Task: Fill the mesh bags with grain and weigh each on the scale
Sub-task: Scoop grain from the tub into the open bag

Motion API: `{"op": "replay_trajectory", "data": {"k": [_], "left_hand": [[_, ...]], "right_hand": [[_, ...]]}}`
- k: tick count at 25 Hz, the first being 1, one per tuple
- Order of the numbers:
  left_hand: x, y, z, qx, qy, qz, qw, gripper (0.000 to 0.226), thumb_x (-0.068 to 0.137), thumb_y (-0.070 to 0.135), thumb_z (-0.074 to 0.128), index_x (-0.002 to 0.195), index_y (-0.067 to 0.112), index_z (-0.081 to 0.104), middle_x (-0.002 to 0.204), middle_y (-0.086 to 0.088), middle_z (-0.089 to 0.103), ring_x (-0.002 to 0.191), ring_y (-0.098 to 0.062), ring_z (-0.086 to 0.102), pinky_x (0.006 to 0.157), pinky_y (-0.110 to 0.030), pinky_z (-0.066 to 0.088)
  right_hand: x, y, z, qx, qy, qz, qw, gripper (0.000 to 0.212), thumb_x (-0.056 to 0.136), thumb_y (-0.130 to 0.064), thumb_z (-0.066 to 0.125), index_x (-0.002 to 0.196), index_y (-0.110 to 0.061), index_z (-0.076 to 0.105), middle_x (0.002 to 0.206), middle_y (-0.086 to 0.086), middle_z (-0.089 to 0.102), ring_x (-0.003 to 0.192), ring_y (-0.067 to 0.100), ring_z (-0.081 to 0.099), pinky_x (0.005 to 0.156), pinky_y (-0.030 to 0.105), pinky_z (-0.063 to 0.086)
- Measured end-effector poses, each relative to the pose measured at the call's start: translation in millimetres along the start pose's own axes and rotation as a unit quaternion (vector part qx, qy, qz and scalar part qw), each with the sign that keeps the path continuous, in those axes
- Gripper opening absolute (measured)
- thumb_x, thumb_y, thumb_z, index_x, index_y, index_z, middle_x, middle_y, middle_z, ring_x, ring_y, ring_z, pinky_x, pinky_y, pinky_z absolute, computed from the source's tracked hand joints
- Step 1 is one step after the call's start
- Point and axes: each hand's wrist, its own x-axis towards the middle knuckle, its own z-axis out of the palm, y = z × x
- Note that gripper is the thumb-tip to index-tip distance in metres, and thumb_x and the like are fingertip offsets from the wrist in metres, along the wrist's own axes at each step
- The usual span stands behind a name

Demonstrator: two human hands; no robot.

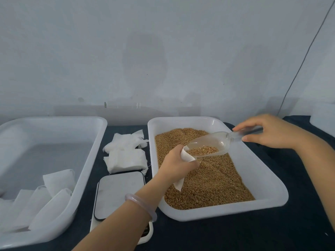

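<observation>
Left hand (pixel 177 165) grips a mesh bag (pixel 186 156) by its mouth, low over the grain (pixel 213 182). Right hand (pixel 272 132) pinches the handle of a clear scoop (pixel 212 142), part-loaded, lip at the bag's mouth. Risk: the mouth is narrow and soft, so a fast tip would likely spill kernels past it — back into the tray (pixel 272 198), probably. Tray walls stand beyond both hands. The scale (pixel 119 191) is just left of the left wrist, its plate bare.

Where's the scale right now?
In the head view the scale sits lower centre-left, between the left tray and the grain tray, just nearer than the stack of empty bags.
</observation>
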Motion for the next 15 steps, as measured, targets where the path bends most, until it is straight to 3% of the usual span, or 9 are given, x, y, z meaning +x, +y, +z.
{"op": "replay_trajectory", "data": {"k": [6, 11, 15], "left_hand": [[0.8, -1.2, 1.0, 0.042, -0.005, -0.004, 0.999, 0.028, 0.074, 0.03, 0.073, 0.083, 0.032, 0.046, 0.077, 0.01, 0.053, 0.061, -0.001, 0.05, 0.046, -0.01, 0.035], [0.7, -1.0, 0.8, 0.043, -0.008, -0.008, 0.999, 0.027, 0.074, 0.031, 0.073, 0.086, 0.03, 0.048, 0.08, 0.01, 0.055, 0.064, -0.002, 0.052, 0.05, -0.014, 0.037], [-0.3, -0.8, 1.9, 0.034, -0.014, -0.012, 0.999, 0.027, 0.073, 0.029, 0.073, 0.089, 0.028, 0.052, 0.08, 0.008, 0.057, 0.066, -0.005, 0.054, 0.056, -0.019, 0.041]], "right_hand": [[3.4, -8.9, -3.1, -0.092, 0.023, -0.017, 0.995, 0.031, 0.084, -0.025, 0.069, 0.102, -0.048, 0.06, 0.094, -0.033, 0.052, 0.096, -0.001, 0.039, 0.093, 0.023, 0.023], [3.3, -13.5, -5.9, -0.11, 0.034, -0.034, 0.993, 0.029, 0.083, -0.025, 0.069, 0.104, -0.044, 0.062, 0.093, -0.03, 0.052, 0.084, -0.024, 0.037, 0.101, 0.025, 0.017], [4.0, -14.9, -4.3, -0.12, 0.041, -0.029, 0.992, 0.029, 0.084, -0.025, 0.069, 0.106, -0.042, 0.063, 0.093, -0.027, 0.052, 0.083, -0.015, 0.038, 0.108, 0.028, 0.013]]}}
